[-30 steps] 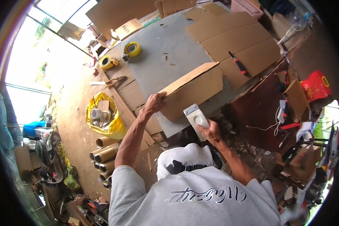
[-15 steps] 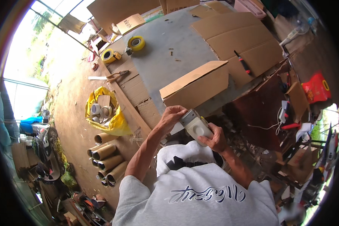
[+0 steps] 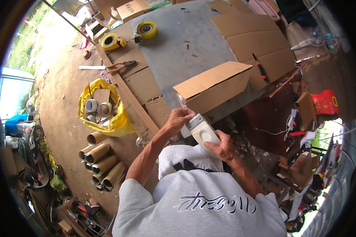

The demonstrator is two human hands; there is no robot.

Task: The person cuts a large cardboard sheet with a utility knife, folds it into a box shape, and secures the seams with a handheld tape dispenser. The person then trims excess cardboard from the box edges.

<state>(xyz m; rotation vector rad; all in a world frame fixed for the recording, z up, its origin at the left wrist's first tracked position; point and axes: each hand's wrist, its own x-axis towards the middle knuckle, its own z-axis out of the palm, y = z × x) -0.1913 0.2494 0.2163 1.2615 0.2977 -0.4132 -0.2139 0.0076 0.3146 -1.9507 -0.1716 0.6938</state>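
Tool (image 3: pixel 205 133), off-white with a grey end toward 11 o'clock, held aloft near the edge of the bench (image 3: pixel 172 43). Its shell should prove rigid, fairly light and somewhat slippery; the broad flanks appear the sound hold, clear of the grey end. At 4 o'clock, the right hand (image 3: pixel 222 146) closes its grip round the body, thumb uppermost. At 10 o'clock, the left hand (image 3: pixel 178 119) gathers its fingertips by the grey end; whether they pinch anything cannot be told. Outward: cardboard box (image 3: pixel 215 86), 12 o'clock; screwdriver (image 3: pixel 259 67), 1 o'clock.
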